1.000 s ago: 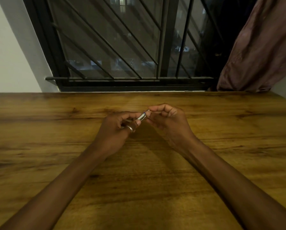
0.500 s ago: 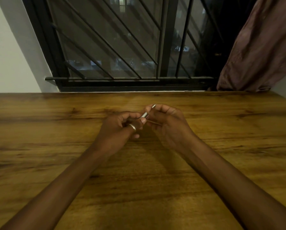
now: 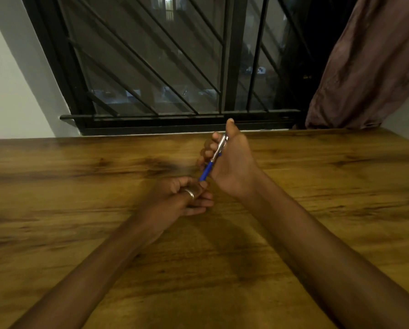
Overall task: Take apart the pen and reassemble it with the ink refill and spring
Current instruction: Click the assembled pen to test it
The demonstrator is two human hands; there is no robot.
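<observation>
mid-step on the pen [image 3: 213, 157]; whether being pulled apart or pushed back together, hard to tell through the motion blur. held slanted above the wooden table [image 3: 80, 186], silver end up, blue end down toward the left hand [image 3: 179, 198].

right hand [image 3: 232, 160] raised, fingers curled shut round the silver upper part, thumb sticking up. left hand low, near the tabletop, fingers loosely bunched, thumb and forefinger pinched together at or just under the blue tip; contact likely, not certain. ring [image 3: 189, 193] on one left finger. refill and spring not made out, maybe inside.

next move probably calls for a steady right-hand grip and a fine left pinch along the barrel's axis.
</observation>
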